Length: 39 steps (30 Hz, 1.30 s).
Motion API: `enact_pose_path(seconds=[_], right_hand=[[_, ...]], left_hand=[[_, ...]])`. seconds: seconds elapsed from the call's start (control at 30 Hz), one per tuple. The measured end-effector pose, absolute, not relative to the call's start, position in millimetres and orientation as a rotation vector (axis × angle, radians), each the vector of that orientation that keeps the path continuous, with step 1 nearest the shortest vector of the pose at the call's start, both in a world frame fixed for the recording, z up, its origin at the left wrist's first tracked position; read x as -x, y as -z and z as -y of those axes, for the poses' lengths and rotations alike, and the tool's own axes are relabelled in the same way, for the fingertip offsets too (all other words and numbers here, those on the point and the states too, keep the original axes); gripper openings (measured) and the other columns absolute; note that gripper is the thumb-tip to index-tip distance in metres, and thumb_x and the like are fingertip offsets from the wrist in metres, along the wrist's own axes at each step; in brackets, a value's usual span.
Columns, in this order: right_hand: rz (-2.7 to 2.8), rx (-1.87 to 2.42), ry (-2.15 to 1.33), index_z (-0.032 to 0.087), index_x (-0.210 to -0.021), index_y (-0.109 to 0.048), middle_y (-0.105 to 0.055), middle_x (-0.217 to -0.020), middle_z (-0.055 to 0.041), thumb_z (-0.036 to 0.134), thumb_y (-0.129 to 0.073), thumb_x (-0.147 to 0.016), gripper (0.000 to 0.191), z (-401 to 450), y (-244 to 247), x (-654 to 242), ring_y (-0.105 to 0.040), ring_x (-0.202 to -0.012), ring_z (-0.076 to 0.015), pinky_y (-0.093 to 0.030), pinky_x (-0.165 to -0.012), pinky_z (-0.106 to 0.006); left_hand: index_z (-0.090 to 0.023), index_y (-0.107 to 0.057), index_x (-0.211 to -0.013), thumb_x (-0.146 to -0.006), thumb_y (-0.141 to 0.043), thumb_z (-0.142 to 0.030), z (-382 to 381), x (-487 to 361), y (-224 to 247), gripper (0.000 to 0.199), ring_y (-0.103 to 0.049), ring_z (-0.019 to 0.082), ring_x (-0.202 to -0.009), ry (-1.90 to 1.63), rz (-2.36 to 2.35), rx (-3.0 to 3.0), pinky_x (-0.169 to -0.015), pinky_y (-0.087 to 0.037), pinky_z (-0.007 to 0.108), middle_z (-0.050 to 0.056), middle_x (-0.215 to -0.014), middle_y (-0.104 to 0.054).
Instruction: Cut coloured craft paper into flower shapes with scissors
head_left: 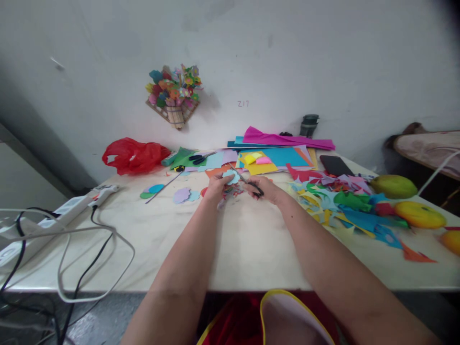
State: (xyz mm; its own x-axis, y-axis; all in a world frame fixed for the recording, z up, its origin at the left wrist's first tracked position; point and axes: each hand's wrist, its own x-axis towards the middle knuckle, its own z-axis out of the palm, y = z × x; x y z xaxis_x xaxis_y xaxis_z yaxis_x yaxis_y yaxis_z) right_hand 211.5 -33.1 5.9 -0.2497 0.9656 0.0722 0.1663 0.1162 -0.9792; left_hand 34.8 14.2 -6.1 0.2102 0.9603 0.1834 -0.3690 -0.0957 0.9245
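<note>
My left hand (216,186) is closed on a light blue scalloped paper piece (232,177), pinched by its edge over the middle of the table. My right hand (264,188) grips a pair of scissors (256,188) by the dark handles. The scissor blades point up and left, beside the light blue piece; whether they touch it I cannot tell. Small coloured scraps (233,190) lie under and between my hands. Left of my left hand rest a lilac scalloped paper piece (181,195) and another light blue one (194,195).
Coloured paper sheets (283,157) and a second pair of scissors (198,158) lie at the back. Paper offcuts (323,199), a phone (336,166) and mangoes (419,214) are on the right. At left are a red plastic bag (134,155), power strips (66,208) and loose cables (132,244).
</note>
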Motion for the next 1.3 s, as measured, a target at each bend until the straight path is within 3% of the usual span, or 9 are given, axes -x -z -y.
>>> enact_pose_path(seconds=[0.2, 0.4, 0.67, 0.83, 0.93, 1.1, 1.3], right_hand=[[1.579, 1.121, -1.263, 0.018, -0.067, -0.054, -0.053, -0.049, 0.0039, 0.037, -0.074, -0.067, 0.028, 34.8, -6.7, -214.0, -0.044, -0.038, -0.0073, -0.033, -0.036, -0.02], [1.559, 1.104, -1.267, 0.017, -0.069, -0.055, -0.055, -0.049, 0.003, 0.039, -0.072, -0.068, 0.027, 33.4, -6.4, -216.1, -0.045, -0.038, -0.0075, -0.029, -0.034, -0.02], [1.508, 1.128, -1.272, 0.017, -0.072, -0.057, -0.054, -0.048, 0.0036, 0.037, -0.074, -0.068, 0.027, 28.6, -2.7, -216.2, -0.044, -0.038, -0.0075, -0.032, -0.036, -0.02], [1.549, 1.124, -1.249, 0.017, -0.072, -0.056, -0.055, -0.05, 0.0033, 0.038, -0.073, -0.069, 0.027, 28.3, -2.0, -217.9, -0.045, -0.038, -0.0069, -0.03, -0.036, -0.019], [1.573, 1.112, -1.249, 0.016, -0.069, -0.055, -0.056, -0.051, 0.0022, 0.039, -0.068, -0.072, 0.027, 31.0, -4.7, -218.3, -0.046, -0.038, -0.0065, -0.027, -0.035, -0.019], [1.614, 1.122, -1.239, 0.016, -0.069, -0.054, -0.058, -0.053, 0.0011, 0.041, -0.067, -0.072, 0.028, 31.2, -5.5, -219.1, -0.048, -0.038, -0.0068, -0.024, -0.034, -0.019], [1.628, 1.117, -1.238, 0.016, -0.075, -0.056, -0.059, -0.055, 0.0009, 0.041, -0.069, -0.073, 0.029, 26.9, -0.8, -221.7, -0.048, -0.039, -0.0069, -0.024, -0.033, -0.019]], left_hand=[[-0.015, -0.062, -0.074, -0.048, -0.084, -0.025, -11.9, -34.7, 1.6, 0.036, -0.064, 0.014, -0.066, -1.335, -0.688, -1.064, -0.07, -0.056, 0.03, 0.001, -0.071, -0.065], [-0.014, -0.059, -0.084, -0.055, -0.082, -0.033, -8.3, -33.4, -1.3, 0.042, -0.066, 0.016, -0.063, -1.214, -0.659, -1.139, -0.06, -0.053, 0.027, 0.005, -0.074, -0.068], [-0.017, -0.052, -0.071, -0.05, -0.083, -0.026, -4.8, -35.1, -4.5, 0.038, -0.04, 0.003, -0.042, -1.281, -0.657, -1.149, -0.055, -0.051, 0.024, -0.008, -0.051, -0.049], [-0.017, -0.047, -0.06, -0.052, -0.082, -0.024, -8.3, -35.4, -1.7, 0.036, -0.036, 0.003, -0.04, -1.3, -0.686, -1.115, -0.057, -0.053, 0.025, -0.01, -0.046, -0.039], [-0.016, -0.049, -0.064, -0.053, -0.083, -0.027, -9.3, -34.9, -1.3, 0.037, -0.04, 0.003, -0.04, -1.307, -0.681, -1.085, -0.058, -0.054, 0.025, -0.009, -0.048, -0.044], [-0.013, -0.057, -0.079, -0.057, -0.084, -0.032, -8.8, -33.4, -1.7, 0.039, -0.063, 0.012, -0.058, -1.203, -0.648, -1.116, -0.064, -0.055, 0.028, 0.003, -0.069, -0.066], [-0.012, -0.056, -0.068, -0.057, -0.084, -0.029, -10.5, -33.2, 1.0, 0.035, -0.05, 0.005, -0.045, -1.249, -0.651, -1.15, -0.058, -0.05, 0.023, -0.001, -0.058, -0.06]])
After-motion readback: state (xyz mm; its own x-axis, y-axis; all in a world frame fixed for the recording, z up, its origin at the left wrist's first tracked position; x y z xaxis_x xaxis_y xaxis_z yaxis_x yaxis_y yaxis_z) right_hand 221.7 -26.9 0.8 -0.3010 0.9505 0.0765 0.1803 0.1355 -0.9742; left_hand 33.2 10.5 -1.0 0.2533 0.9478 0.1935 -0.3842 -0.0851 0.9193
